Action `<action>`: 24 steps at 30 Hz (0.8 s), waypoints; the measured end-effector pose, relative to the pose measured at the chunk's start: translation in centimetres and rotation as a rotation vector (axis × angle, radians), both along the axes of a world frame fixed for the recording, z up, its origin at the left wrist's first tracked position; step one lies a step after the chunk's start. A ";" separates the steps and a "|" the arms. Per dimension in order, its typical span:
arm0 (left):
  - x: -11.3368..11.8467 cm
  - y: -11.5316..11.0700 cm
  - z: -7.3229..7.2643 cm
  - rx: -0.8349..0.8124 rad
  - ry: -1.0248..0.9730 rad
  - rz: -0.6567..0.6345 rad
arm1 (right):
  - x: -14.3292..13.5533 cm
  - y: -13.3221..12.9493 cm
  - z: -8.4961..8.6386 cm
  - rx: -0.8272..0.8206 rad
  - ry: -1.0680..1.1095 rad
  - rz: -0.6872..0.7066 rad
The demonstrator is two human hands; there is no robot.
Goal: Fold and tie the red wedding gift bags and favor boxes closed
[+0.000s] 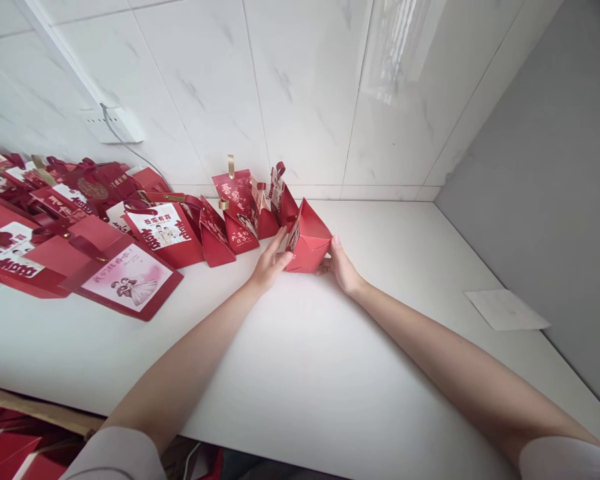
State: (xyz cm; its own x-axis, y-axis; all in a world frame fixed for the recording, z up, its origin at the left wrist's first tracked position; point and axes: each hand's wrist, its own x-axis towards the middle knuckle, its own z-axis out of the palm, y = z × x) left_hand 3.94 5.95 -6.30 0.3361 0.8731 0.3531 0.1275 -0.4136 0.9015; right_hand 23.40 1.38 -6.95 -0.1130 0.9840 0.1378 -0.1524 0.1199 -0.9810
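Observation:
Between my two hands is a red folded-paper gift box (311, 245) with a pointed, partly open top. On its left side, a printed panel faces my left hand (270, 262), whose fingers lie along that wall. My right hand (345, 268) grips the opposite side, with the thumb at the upper edge and the other fingers curled low by the base. Just behind and left of it stand several finished-looking small red boxes with ribbon loops, among them a narrow box (281, 198) and a taller box (234, 197) with a gold loop.
Many red gift bags crowd the left of the white table (300, 360), the nearest a bag (130, 277) with a couple's picture. A white card (505, 310) lies near the right edge. A tiled wall with a socket (114, 125) and cable stands behind; more red items fill the lower left.

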 end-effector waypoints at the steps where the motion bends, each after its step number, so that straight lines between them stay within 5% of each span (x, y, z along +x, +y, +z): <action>1: 0.3 -0.3 0.1 0.019 0.026 0.007 | -0.1 0.0 -0.1 0.017 -0.053 -0.016; 10: 1.4 -3.3 1.6 0.420 0.499 0.172 | -1.3 -1.3 0.0 0.229 -0.499 -0.198; 16: 1.7 -3.8 1.7 0.491 0.631 0.201 | -1.5 -2.0 0.6 0.271 -0.582 -0.259; 21: 1.5 -3.7 1.4 0.433 0.490 0.168 | -1.4 -1.8 0.3 0.337 -0.628 -0.318; 24: 1.5 -2.3 0.2 0.148 0.159 0.158 | -1.1 -1.6 0.1 0.418 -0.687 -0.384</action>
State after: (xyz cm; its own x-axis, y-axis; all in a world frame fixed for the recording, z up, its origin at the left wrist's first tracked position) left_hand 5.40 3.66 -6.12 0.2610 0.8620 0.4346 0.3363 -0.5032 0.7961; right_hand 22.28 -0.17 -6.85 0.0242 0.8553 0.5176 0.5776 0.4107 -0.7055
